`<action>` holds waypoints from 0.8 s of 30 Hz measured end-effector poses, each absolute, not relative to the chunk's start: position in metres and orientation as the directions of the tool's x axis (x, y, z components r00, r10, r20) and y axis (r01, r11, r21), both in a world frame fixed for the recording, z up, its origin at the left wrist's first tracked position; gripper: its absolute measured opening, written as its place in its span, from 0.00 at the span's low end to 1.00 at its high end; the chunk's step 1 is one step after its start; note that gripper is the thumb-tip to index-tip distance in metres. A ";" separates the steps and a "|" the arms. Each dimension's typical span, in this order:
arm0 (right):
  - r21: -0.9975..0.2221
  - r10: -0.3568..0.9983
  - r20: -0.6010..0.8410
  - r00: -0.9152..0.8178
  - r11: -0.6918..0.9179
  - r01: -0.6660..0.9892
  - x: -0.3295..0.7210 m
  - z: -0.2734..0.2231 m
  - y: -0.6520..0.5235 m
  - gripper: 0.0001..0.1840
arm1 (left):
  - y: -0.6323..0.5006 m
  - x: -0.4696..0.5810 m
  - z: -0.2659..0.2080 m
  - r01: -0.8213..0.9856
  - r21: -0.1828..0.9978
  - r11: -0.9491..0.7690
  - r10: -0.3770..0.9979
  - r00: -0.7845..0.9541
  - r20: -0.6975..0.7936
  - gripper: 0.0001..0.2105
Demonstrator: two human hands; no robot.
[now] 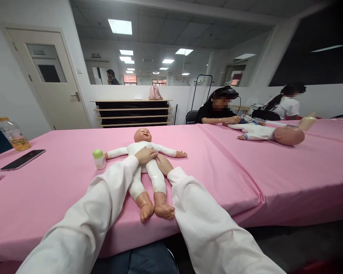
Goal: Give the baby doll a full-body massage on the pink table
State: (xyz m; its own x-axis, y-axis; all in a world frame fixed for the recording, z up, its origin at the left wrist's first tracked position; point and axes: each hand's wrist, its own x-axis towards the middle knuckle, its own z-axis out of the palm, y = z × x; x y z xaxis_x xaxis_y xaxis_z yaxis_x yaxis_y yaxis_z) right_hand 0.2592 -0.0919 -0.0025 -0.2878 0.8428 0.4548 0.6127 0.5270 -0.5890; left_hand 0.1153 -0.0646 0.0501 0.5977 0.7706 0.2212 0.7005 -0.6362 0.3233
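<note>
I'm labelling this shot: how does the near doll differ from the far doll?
The near doll lies with its feet toward us; the far doll lies crosswise, head to the right. The near doll's face shows; the far doll's does not. The near doll's sleeves are plain white; the far doll has blue at one wrist. Both have white torsos and lie on the pink cloth.

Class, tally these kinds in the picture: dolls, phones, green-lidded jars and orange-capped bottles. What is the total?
Dolls: 2 (nearer doll, farther doll)
Phone: 1
Green-lidded jar: 1
Orange-capped bottle: 1
Total: 5
</note>
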 end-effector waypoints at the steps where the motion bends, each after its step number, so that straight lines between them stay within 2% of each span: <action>1: -0.595 0.844 0.454 -0.285 0.525 0.608 0.259 -0.002 -0.093 0.23 | -0.057 0.118 0.054 0.707 0.327 -0.627 0.777 0.598 0.195 0.13; 3: -0.607 0.849 0.447 -0.282 0.519 0.602 0.259 -0.001 -0.097 0.24 | -0.042 0.118 0.058 0.715 0.338 -0.612 0.790 0.575 0.214 0.11; 6: -0.618 0.865 0.416 -0.282 0.496 0.609 0.258 0.002 -0.101 0.24 | -0.027 0.103 0.054 0.710 0.395 -0.584 0.811 0.492 0.316 0.11; 11: -0.606 0.853 0.427 -0.300 0.516 0.605 0.259 0.006 -0.100 0.23 | -0.034 0.063 0.029 0.661 0.616 -0.428 0.898 0.237 0.370 0.17; 13: -0.603 0.846 0.436 -0.306 0.527 0.599 0.259 0.007 -0.100 0.23 | -0.047 0.053 0.020 0.633 0.664 -0.399 0.909 0.178 0.376 0.19; 18: -0.622 0.826 0.456 -0.331 0.561 0.545 0.254 0.014 -0.101 0.23 | -0.078 0.050 0.012 0.643 0.673 -0.366 0.918 0.132 0.373 0.20; 21: -0.621 0.792 0.416 -0.447 0.606 0.496 0.242 0.027 -0.095 0.21 | -0.090 0.054 0.013 0.681 0.671 -0.292 0.933 0.049 0.356 0.20; 24: -0.563 0.736 0.322 -0.596 0.655 0.505 0.222 0.044 -0.076 0.19 | -0.097 0.056 0.014 0.716 0.656 -0.239 0.942 0.009 0.334 0.21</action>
